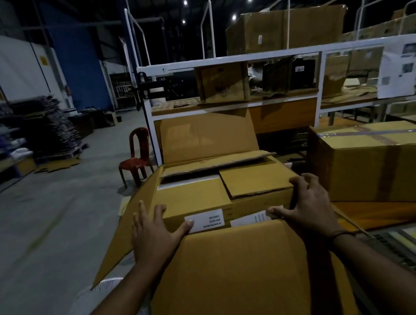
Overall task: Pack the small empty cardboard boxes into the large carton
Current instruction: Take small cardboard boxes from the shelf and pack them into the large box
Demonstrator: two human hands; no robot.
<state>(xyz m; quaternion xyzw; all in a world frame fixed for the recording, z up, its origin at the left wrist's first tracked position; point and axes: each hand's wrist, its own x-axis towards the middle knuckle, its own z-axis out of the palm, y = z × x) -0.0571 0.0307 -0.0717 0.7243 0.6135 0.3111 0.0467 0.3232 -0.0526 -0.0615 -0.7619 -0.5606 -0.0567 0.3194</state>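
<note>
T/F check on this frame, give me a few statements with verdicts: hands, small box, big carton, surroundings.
1. Both the left hand and the right hand are on the small box. True.
2. The red plastic chair stands to the right of the large carton. False: it stands to the left of it, further back.
3. The large carton's far flap stands upright. True.
4. The carton on the right is open. False: it is closed, with tape along its top.
5. The small box carries no label. False: a white label sits on its near face.
</note>
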